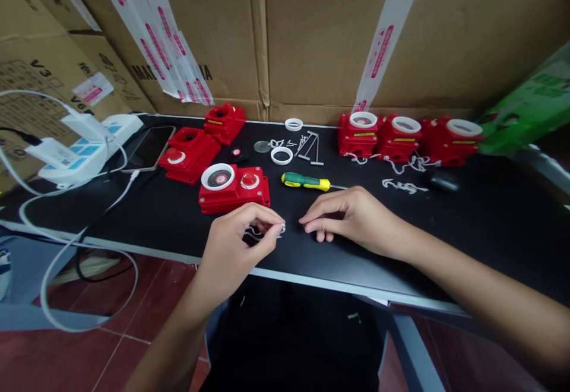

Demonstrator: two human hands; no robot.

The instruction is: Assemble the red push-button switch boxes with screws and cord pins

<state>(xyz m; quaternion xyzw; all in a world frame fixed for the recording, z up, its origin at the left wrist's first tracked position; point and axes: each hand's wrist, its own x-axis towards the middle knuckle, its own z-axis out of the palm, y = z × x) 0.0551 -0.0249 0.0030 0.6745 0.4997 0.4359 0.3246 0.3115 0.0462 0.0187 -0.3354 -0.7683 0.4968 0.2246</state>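
Near the table's front edge, my left hand (236, 246) pinches a thin pale chain (253, 233) between thumb and fingertips; part of it dangles under the fingers. Just to the right, my right hand (351, 220) has its thumb and index tip drawn together, and whatever they hold is too small to make out. Behind the left hand lies a red call-point box (234, 193) with a white ring and a red knob. A green and yellow screwdriver (307, 182) rests beyond the right hand.
Two more red boxes (189, 154) stand at the back left, three others (401, 139) at the back right with chains. White rings (282, 155), small metal hammers (312, 148) and a clear disc (262, 147) lie mid-table. Leftward are a phone (150, 147) and a power strip (66, 169) with cables.
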